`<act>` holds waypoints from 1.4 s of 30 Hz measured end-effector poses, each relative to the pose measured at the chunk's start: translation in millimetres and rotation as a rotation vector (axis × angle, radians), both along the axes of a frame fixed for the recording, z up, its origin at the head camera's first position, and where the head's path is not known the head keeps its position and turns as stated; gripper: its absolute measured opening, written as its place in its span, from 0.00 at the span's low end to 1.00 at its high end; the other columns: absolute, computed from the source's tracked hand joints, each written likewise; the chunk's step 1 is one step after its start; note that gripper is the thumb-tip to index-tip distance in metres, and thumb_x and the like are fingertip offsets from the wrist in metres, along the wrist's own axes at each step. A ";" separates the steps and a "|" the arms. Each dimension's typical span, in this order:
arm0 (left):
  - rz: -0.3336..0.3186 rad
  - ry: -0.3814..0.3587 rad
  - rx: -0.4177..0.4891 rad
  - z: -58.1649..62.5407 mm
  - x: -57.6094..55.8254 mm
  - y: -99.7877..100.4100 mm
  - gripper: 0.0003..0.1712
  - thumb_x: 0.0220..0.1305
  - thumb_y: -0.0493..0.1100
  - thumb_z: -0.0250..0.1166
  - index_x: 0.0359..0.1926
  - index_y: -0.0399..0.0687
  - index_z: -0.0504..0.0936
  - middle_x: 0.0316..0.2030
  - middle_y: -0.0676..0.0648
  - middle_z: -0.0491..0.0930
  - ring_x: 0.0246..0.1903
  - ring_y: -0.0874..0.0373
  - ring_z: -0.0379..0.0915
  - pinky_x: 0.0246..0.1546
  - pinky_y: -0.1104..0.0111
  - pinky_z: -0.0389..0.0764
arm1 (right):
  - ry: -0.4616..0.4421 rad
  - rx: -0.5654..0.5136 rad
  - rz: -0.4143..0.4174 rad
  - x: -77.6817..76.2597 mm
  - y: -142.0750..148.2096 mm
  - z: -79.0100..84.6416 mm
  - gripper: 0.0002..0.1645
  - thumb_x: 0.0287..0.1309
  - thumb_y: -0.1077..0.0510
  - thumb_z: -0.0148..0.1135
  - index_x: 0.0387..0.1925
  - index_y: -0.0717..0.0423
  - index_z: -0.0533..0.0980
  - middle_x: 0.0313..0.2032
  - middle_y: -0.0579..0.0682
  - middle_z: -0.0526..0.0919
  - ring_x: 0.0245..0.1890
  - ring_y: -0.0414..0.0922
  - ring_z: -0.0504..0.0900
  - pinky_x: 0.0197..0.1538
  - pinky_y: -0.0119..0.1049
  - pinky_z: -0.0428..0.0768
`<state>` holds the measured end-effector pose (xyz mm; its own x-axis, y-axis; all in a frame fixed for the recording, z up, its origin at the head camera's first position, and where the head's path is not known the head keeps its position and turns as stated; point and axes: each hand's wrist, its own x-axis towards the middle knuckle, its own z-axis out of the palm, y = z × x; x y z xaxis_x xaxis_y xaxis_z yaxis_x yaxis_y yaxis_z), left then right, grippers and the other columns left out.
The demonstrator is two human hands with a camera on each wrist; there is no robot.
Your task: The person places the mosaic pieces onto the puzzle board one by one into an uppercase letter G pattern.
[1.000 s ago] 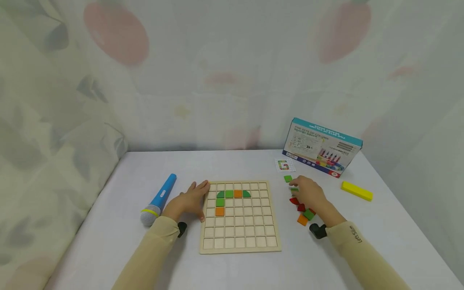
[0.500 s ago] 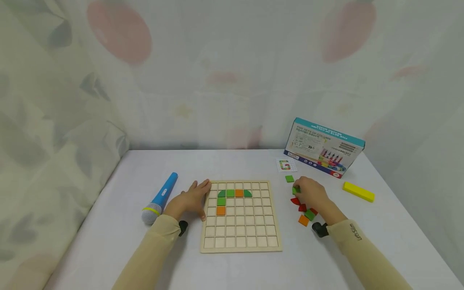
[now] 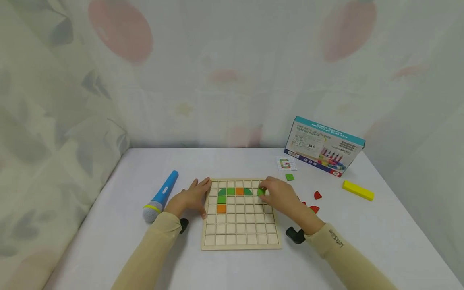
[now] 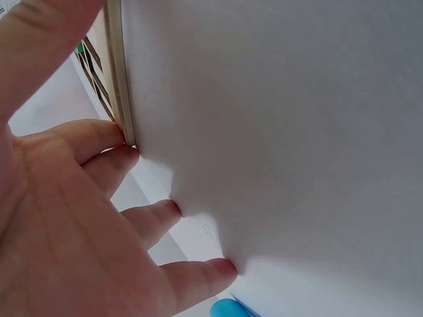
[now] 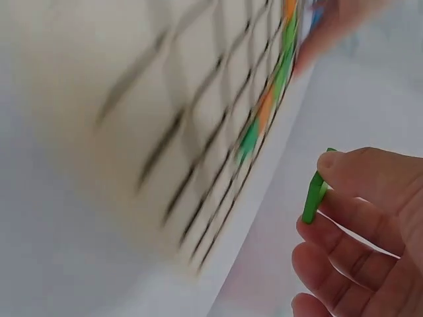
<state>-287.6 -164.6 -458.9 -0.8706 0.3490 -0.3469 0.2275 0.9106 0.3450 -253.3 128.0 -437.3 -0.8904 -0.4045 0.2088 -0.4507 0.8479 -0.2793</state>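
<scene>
My right hand [image 3: 284,199] pinches a small green tile [image 3: 260,192] between thumb and fingertip, above the upper right of the wooden grid board [image 3: 241,240]. In the right wrist view the green tile [image 5: 312,200] is seen nearly edge-on, apart from the board [image 5: 142,79]. My left hand [image 3: 190,200] rests at the board's left edge with fingers spread. In the left wrist view its fingers [image 4: 106,135] touch the board's corner. Green and orange pieces [image 3: 239,191] fill a row and a short column in the board's upper left.
A green square [image 3: 289,177] and red pieces [image 3: 317,195] lie to the right; the right forearm hides some. Behind them are a pattern card [image 3: 286,163] and a box [image 3: 324,147]. A yellow bar [image 3: 357,190] lies far right, a toy microphone [image 3: 161,196] left.
My right hand has picked a green tile from the loose pieces and carried it left over the board. One red piece now lies farther right. The left hand stays in place.
</scene>
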 end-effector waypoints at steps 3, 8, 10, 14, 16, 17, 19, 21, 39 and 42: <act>0.002 -0.004 -0.004 -1.0 -0.5 -1.0 0.69 0.30 0.45 0.80 0.72 0.49 0.47 0.72 0.47 0.39 0.69 0.38 0.30 0.55 0.31 0.44 | 0.024 0.013 0.087 10.7 -30.1 -2.2 0.15 0.45 0.53 0.71 0.36 0.53 0.81 0.31 0.42 0.78 0.28 0.36 0.75 0.29 0.30 0.75; 0.009 -0.018 -0.006 -0.4 -1.4 -1.0 0.68 0.31 0.45 0.80 0.72 0.50 0.47 0.72 0.47 0.39 0.69 0.38 0.29 0.55 0.31 0.44 | 0.057 0.060 0.211 23.9 -71.4 -12.4 0.15 0.46 0.53 0.70 0.38 0.52 0.81 0.32 0.42 0.79 0.29 0.37 0.76 0.30 0.28 0.76; 0.007 -0.021 -0.009 0.0 -1.3 -1.1 0.68 0.31 0.45 0.80 0.72 0.50 0.47 0.72 0.48 0.39 0.69 0.38 0.29 0.55 0.31 0.44 | 0.060 0.083 0.234 26.6 -84.0 -18.0 0.15 0.46 0.52 0.69 0.38 0.52 0.82 0.32 0.42 0.79 0.29 0.36 0.76 0.30 0.27 0.75; -0.001 -0.023 -0.012 0.1 -1.6 -0.5 0.69 0.31 0.46 0.80 0.72 0.49 0.46 0.72 0.48 0.38 0.69 0.39 0.28 0.56 0.31 0.44 | 0.040 0.138 0.233 30.6 -100.3 -24.7 0.13 0.47 0.51 0.69 0.37 0.50 0.82 0.30 0.41 0.77 0.27 0.35 0.73 0.27 0.26 0.73; -0.006 -0.020 -0.006 -0.4 -1.9 -0.4 0.69 0.30 0.46 0.80 0.72 0.48 0.47 0.72 0.47 0.39 0.69 0.38 0.28 0.55 0.30 0.44 | 0.021 0.164 0.220 32.1 -104.4 -26.0 0.12 0.48 0.51 0.68 0.37 0.49 0.82 0.30 0.40 0.76 0.26 0.35 0.71 0.26 0.27 0.71; -0.008 -0.019 -0.007 -0.9 -2.1 -0.4 0.69 0.30 0.46 0.80 0.72 0.49 0.47 0.72 0.47 0.38 0.69 0.38 0.28 0.55 0.30 0.44 | 0.014 0.177 0.215 32.6 -105.8 -26.6 0.12 0.48 0.51 0.67 0.37 0.48 0.82 0.30 0.40 0.75 0.25 0.35 0.70 0.25 0.27 0.70; -0.006 -0.020 -0.010 -1.7 -2.3 -0.9 0.69 0.30 0.47 0.80 0.72 0.50 0.46 0.72 0.48 0.38 0.69 0.39 0.28 0.56 0.31 0.44 | 0.005 0.198 0.205 33.1 -107.5 -27.7 0.12 0.49 0.50 0.67 0.38 0.47 0.82 0.31 0.39 0.75 0.25 0.35 0.69 0.25 0.27 0.69; -0.005 -0.018 -0.005 -2.2 -2.5 -1.4 0.70 0.30 0.47 0.80 0.72 0.50 0.46 0.72 0.48 0.38 0.69 0.39 0.28 0.55 0.31 0.43 | 0.003 0.203 0.199 33.3 -108.5 -28.7 0.13 0.49 0.50 0.67 0.38 0.46 0.82 0.31 0.39 0.74 0.26 0.35 0.70 0.25 0.28 0.70; 0.005 -0.024 0.001 -6.9 -6.3 -3.9 0.71 0.28 0.47 0.80 0.72 0.51 0.45 0.72 0.48 0.38 0.69 0.38 0.28 0.55 0.30 0.43 | 0.055 0.210 0.233 37.4 -109.9 -32.2 0.14 0.49 0.49 0.67 0.39 0.48 0.82 0.31 0.41 0.74 0.27 0.36 0.72 0.27 0.28 0.73; 0.006 -0.025 0.009 -7.7 -6.3 -4.7 0.71 0.28 0.47 0.80 0.72 0.51 0.46 0.72 0.48 0.38 0.69 0.38 0.27 0.54 0.30 0.43 | 0.052 0.203 0.238 37.8 -108.7 -31.4 0.14 0.49 0.49 0.67 0.39 0.48 0.82 0.31 0.41 0.74 0.27 0.36 0.72 0.26 0.27 0.72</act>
<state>-293.9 -169.3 -466.6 -0.8639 0.3466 -0.3653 0.2132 0.9090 0.3582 -215.5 19.4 -468.7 -0.7561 -0.6380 0.1455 -0.6521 0.7532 -0.0859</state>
